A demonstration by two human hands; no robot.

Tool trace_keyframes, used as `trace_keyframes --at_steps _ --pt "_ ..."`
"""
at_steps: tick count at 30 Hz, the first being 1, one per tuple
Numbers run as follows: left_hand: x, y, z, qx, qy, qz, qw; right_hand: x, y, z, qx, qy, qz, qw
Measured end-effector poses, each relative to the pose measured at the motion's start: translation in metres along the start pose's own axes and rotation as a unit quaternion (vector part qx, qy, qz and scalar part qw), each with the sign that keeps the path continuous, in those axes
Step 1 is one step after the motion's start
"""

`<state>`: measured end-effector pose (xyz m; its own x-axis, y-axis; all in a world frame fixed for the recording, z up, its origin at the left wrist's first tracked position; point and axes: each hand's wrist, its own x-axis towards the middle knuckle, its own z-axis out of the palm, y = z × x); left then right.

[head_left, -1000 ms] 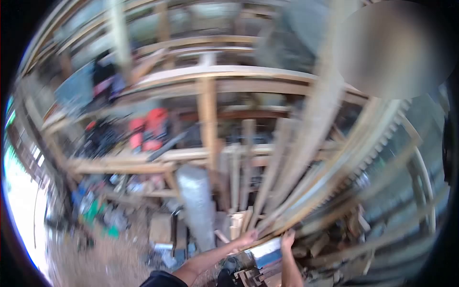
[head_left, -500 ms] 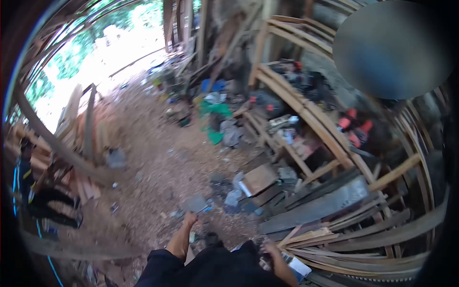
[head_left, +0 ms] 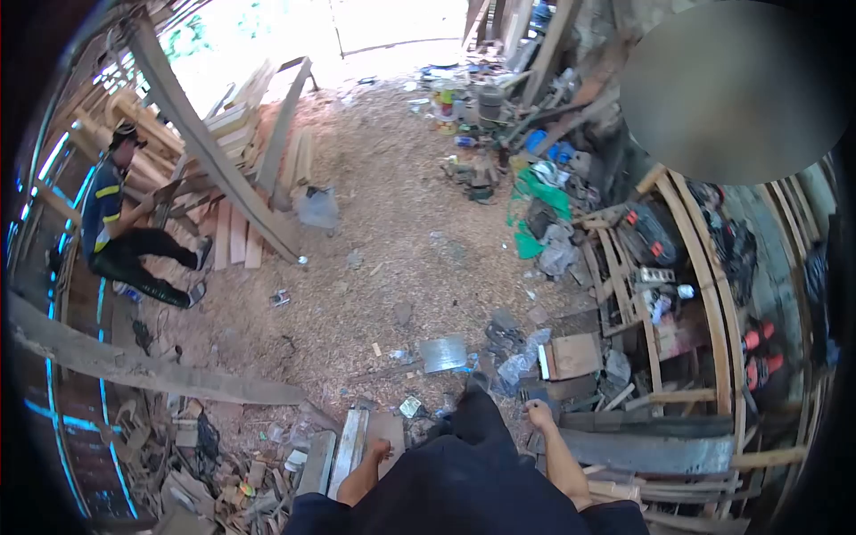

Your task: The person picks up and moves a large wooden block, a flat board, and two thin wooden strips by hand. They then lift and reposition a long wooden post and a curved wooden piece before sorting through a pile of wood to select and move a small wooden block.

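My left hand [head_left: 381, 448] hangs low in front of my body with its fingers curled in, and nothing shows in it. It is nearest to a pale wooden plank [head_left: 349, 453] and a brown flat board [head_left: 386, 435]. My right hand [head_left: 539, 415] is out to the right with bent fingers, and no object shows in it. Beyond it lie a cardboard box [head_left: 575, 355] and crumpled clear plastic [head_left: 520, 364]. One dark-clad leg [head_left: 481, 415] is stretched forward. A shiny flat metal sheet [head_left: 443, 354] lies on the ground ahead of it.
A seated person [head_left: 125, 218] is at the left beside stacked planks [head_left: 234, 232]. A slanting post [head_left: 214, 143] and a low beam [head_left: 152, 370] cross the left side. Green cloth [head_left: 538, 201] and bags lie at right, near a wooden rack [head_left: 700, 267]. Shavings cover the floor [head_left: 383, 241].
My view has turned left, bringing the seated person fully in. My left hand has drawn back toward my body, while my right hand has swung forward. A leg now reaches ahead.
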<state>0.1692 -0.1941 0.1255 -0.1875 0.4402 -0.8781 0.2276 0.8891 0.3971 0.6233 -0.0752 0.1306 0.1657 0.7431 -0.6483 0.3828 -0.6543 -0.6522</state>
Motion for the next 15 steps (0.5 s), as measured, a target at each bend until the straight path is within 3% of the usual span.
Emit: trace_keyframes --at_steps 3,5,8,11,12,15 --pt "0.03 -0.018 -0.001 -0.064 0.011 -0.045 0.997 0.048 -0.009 0.017 -0.016 -0.069 0.041 0.997" --pt "0.076 -0.017 -0.003 -0.067 -0.016 -0.018 0.997 0.06 -0.049 0.02 -0.025 -0.099 0.08 0.992" --pt "0.059 0.076 -0.014 -0.204 0.046 0.03 0.977 0.107 -0.077 0.03 -0.103 -0.143 0.1 0.979" --pt "0.082 0.148 -0.033 -0.2 0.093 0.083 0.972 0.167 -0.123 0.035 -0.144 -0.174 0.082 0.971" --pt "0.106 0.162 -0.038 -0.243 0.08 0.059 0.965 0.187 -0.147 0.036 -0.118 -0.185 0.096 0.971" --pt "0.142 0.228 -0.053 -0.141 0.097 0.053 0.984 0.241 -0.223 0.024 -0.106 -0.189 0.094 0.972"
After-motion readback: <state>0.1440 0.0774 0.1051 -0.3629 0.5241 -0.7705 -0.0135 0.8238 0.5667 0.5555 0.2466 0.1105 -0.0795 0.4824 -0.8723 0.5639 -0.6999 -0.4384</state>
